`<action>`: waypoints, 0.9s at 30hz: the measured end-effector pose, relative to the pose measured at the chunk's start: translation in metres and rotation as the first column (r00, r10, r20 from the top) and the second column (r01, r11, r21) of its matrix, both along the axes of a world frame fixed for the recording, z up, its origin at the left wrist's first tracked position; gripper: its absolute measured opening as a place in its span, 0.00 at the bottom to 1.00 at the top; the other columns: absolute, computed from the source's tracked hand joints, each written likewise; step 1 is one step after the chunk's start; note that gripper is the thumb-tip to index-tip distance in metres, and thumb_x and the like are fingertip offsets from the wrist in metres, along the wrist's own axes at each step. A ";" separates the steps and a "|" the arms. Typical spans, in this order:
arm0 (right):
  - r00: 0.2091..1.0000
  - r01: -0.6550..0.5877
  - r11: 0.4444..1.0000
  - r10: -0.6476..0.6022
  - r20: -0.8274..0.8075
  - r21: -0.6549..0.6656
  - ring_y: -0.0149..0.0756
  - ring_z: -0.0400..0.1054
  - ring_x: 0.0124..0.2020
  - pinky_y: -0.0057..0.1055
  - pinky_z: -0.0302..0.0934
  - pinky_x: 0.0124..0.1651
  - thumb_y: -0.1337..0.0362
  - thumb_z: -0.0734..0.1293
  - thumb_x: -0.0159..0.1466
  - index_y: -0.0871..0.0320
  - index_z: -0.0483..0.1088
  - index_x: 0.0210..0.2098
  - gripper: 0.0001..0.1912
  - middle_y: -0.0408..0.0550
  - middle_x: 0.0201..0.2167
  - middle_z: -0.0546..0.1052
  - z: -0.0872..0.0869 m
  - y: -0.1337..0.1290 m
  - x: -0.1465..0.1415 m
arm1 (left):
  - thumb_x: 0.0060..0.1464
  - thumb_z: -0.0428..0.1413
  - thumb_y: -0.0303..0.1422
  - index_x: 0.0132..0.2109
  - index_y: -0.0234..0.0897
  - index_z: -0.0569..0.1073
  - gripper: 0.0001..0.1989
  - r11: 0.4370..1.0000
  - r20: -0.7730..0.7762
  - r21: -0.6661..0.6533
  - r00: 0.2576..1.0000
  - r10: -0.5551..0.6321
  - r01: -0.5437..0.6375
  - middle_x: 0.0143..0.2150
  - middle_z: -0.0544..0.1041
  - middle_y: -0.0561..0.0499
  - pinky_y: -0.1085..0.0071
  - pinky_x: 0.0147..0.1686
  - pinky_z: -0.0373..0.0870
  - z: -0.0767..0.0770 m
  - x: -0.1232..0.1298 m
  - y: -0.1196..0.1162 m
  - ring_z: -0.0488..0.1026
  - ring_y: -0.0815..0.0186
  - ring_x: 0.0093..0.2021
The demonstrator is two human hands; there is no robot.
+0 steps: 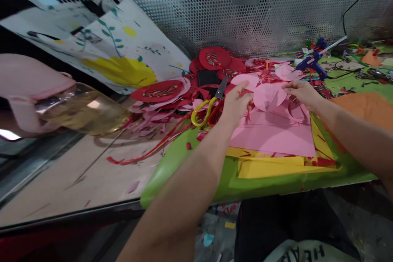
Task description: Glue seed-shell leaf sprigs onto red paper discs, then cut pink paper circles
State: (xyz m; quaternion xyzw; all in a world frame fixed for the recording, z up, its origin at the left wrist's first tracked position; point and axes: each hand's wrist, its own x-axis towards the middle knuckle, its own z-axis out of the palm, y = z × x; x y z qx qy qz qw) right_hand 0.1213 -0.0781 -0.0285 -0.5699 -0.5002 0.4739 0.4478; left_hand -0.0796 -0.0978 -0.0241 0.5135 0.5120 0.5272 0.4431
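Note:
A rounded pink paper piece (pixel 266 96) is raised over stacked pink sheets (pixel 273 137). My right hand (pixel 299 92) pinches its right edge, fingers pressed together. At its left, my left hand (pixel 238 100) has thumb and fingertips apart, close to the piece's edge and to another pink cutout (pixel 245 81); I see nothing gripped in it. Yellow paper (pixel 270 168) lies under the pink sheets. Just left of my left hand are yellow-handled scissors (pixel 204 114), partly open, with a red-handled pair (pixel 215 114) beside them.
Red oval cutouts (pixel 215 58) and pink scraps (pixel 147 120) pile up at the back left. Behind them leans a patterned bag (pixel 123 49), near a bottle (pixel 89 108). A blue glue gun (pixel 313 64) is at the back right, orange paper (pixel 365 110) at the right.

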 end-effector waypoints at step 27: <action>0.997 0.052 0.931 -0.027 -0.074 0.362 0.23 0.61 0.16 0.22 0.59 0.20 0.74 0.64 0.55 0.52 0.67 0.52 0.25 0.32 0.19 0.62 -0.009 0.005 0.002 | 0.49 0.52 0.20 0.58 0.38 0.69 0.28 0.994 0.122 0.104 0.992 0.003 -0.016 0.20 0.66 0.61 0.80 0.19 0.63 0.001 -0.001 -0.001 0.66 0.75 0.17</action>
